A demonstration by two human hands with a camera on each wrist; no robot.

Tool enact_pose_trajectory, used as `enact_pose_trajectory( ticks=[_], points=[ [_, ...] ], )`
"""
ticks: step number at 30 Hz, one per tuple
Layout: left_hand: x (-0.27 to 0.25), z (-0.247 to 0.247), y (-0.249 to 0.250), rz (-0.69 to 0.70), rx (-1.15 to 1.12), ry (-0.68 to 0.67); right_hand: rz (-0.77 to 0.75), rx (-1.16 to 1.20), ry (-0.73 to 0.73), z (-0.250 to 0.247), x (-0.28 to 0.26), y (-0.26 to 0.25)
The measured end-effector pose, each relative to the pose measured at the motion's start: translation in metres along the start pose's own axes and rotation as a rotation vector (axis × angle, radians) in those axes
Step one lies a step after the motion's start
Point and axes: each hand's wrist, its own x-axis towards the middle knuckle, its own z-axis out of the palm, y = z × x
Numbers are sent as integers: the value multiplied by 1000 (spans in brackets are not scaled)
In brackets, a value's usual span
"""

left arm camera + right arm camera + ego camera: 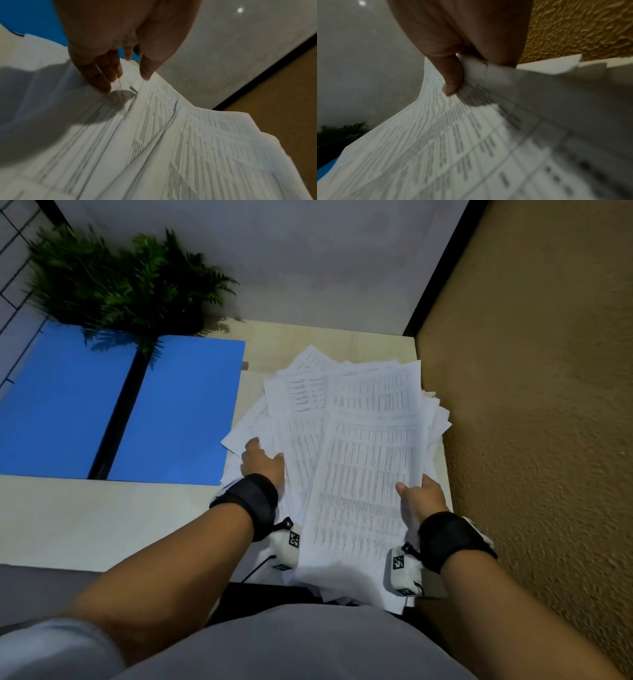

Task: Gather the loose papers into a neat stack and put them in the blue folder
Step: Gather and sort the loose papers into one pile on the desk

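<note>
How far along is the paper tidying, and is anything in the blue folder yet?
Done: the blue folder lies open on the table, with no sheets visible in it. In hand: the right hand pinches the papers and the left hand presses on them; they are fanned unevenly. Left: squaring the stack and moving it into the folder.

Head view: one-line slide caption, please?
Left hand presses, right hand grips splayed papers beside the open blue folder.

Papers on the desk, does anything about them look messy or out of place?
Yes. The papers are fanned at different angles, corners jutting out, and their near edge overhangs the table. The blue folder lies open beside them.
</note>
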Motion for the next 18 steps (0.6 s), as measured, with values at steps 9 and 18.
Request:
enact_pose_trajectory(
  ticks=[9, 18],
  points=[
    [10, 7, -11, 20, -94, -185, -14, -231, -256, 11, -6, -23],
    [27, 10, 18, -198, -271, -139, -73, -65, -34, 11, -1, -21]
  ],
)
